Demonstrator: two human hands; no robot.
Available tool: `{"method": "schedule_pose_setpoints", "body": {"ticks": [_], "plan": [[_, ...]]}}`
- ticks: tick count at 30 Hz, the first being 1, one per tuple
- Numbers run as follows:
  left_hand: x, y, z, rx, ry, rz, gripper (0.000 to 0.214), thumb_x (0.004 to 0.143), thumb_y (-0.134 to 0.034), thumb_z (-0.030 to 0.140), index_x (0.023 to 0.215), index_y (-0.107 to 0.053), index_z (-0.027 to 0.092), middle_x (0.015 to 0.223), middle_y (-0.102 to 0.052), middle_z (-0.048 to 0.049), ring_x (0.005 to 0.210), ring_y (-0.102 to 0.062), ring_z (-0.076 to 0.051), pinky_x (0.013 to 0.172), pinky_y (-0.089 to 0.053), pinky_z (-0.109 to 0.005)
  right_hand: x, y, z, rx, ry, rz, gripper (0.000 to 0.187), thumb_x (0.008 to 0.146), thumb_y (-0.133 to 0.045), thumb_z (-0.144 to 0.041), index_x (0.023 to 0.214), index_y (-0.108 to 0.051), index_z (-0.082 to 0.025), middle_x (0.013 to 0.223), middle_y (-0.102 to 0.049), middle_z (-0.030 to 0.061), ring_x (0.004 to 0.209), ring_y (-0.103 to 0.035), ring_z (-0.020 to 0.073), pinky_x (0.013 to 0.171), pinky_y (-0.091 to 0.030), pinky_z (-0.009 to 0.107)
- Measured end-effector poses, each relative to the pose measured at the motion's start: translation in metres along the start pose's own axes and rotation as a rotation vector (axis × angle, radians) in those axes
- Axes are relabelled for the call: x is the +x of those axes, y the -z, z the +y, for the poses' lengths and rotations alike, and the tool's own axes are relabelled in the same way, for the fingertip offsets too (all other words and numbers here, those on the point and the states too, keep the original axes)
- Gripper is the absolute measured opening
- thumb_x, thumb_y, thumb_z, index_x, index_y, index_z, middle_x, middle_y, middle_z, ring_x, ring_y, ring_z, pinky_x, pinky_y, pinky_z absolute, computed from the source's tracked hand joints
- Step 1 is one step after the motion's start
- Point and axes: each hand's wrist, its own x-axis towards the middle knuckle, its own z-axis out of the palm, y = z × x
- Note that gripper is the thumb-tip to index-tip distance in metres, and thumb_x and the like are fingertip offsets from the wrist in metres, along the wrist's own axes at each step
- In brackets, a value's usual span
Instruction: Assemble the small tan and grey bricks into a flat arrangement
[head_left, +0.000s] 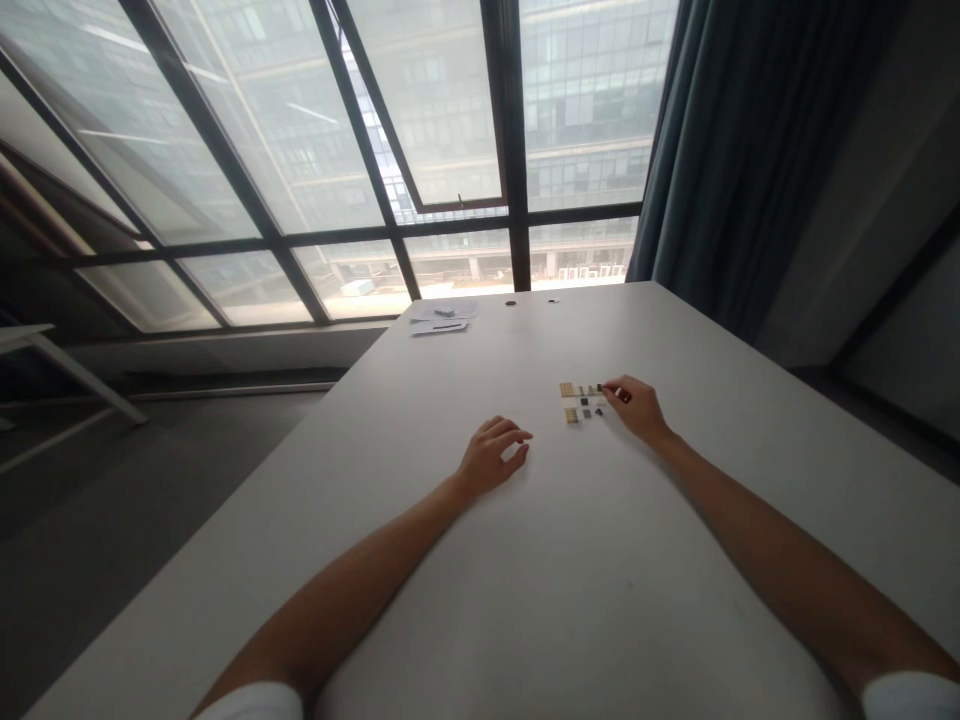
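My right hand (636,405) is closed in a pinch at the right end of a row of small pieces. A tiny dark piece (600,388) shows at its fingertips; its kind is too small to tell. To the left in that row lies a yellowish gridded piece (566,390). Below it sits a second yellowish piece (571,415), with a grey square piece (587,413) and a black square piece (584,401) close by. My left hand (495,455) rests on the white table, fingers apart and holding nothing, to the left of the pieces.
Papers (439,327) with a dark pen-like thing lie at the table's far left corner. A round dark disc (510,303) and a small black-and-white item (553,301) are near the far edge. Windows stand beyond; a dark blue curtain (705,150) hangs at the right.
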Motion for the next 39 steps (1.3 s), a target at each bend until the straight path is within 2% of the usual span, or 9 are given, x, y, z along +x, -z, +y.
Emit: {"method": "schedule_pose_setpoints", "body": {"ticks": [4,8,13,21,29,39], "plan": [[0.000,0.002,0.001,-0.020,0.002,0.010,0.016,0.093,-0.058,0.021,0.103,-0.071,0.022,0.089,-0.069,-0.0063,0.087,-0.062,-0.019,0.082,-0.053,-0.036,-0.002,0.002,0.014,-0.158,-0.062,-0.125,0.016,0.090,-0.059,-0.025,0.088,-0.074,-0.018,0.087,-0.072,0.0057,0.070,-0.062,0.0183,0.069,-0.047,0.029],[0.000,0.002,0.000,-0.036,0.008,0.007,0.017,0.094,-0.058,0.020,0.104,-0.071,0.022,0.089,-0.069,-0.0063,0.087,-0.062,-0.019,0.081,-0.053,-0.035,-0.005,-0.001,0.013,-0.325,-0.114,-0.243,0.015,0.090,-0.061,-0.021,0.089,-0.076,-0.020,0.090,-0.074,0.0060,0.080,-0.065,0.0206,0.072,-0.045,0.029],[-0.001,0.002,0.000,-0.047,0.013,0.010,0.018,0.094,-0.058,0.019,0.104,-0.072,0.022,0.090,-0.069,-0.0066,0.088,-0.062,-0.019,0.081,-0.054,-0.034,-0.007,0.000,0.010,-0.456,-0.186,-0.315,0.017,0.091,-0.061,-0.023,0.089,-0.078,-0.021,0.094,-0.075,0.0077,0.084,-0.067,0.0230,0.071,-0.044,0.029],[-0.001,0.000,-0.002,-0.056,0.009,0.021,0.018,0.094,-0.057,0.018,0.103,-0.072,0.022,0.088,-0.068,-0.0064,0.086,-0.062,-0.018,0.079,-0.053,-0.033,-0.006,0.003,0.004,-0.535,-0.215,-0.418,0.019,0.093,-0.059,-0.026,0.093,-0.078,-0.022,0.099,-0.075,0.0068,0.089,-0.067,0.0223,0.074,-0.045,0.029],[-0.002,-0.001,-0.003,-0.064,0.015,0.015,0.018,0.094,-0.057,0.017,0.103,-0.072,0.021,0.089,-0.068,-0.0065,0.087,-0.061,-0.019,0.080,-0.053,-0.034,-0.007,0.003,0.001,-0.561,-0.223,-0.447,0.020,0.095,-0.058,-0.027,0.098,-0.077,-0.023,0.105,-0.074,0.0060,0.094,-0.066,0.0222,0.079,-0.046,0.028],[0.000,-0.001,-0.002,-0.064,0.014,0.020,0.018,0.094,-0.056,0.017,0.101,-0.072,0.021,0.088,-0.069,-0.0066,0.086,-0.060,-0.018,0.079,-0.053,-0.034,-0.005,0.003,0.003,-0.567,-0.210,-0.460,0.020,0.095,-0.058,-0.024,0.096,-0.078,-0.022,0.103,-0.074,0.0065,0.092,-0.066,0.0218,0.078,-0.045,0.028]]}}
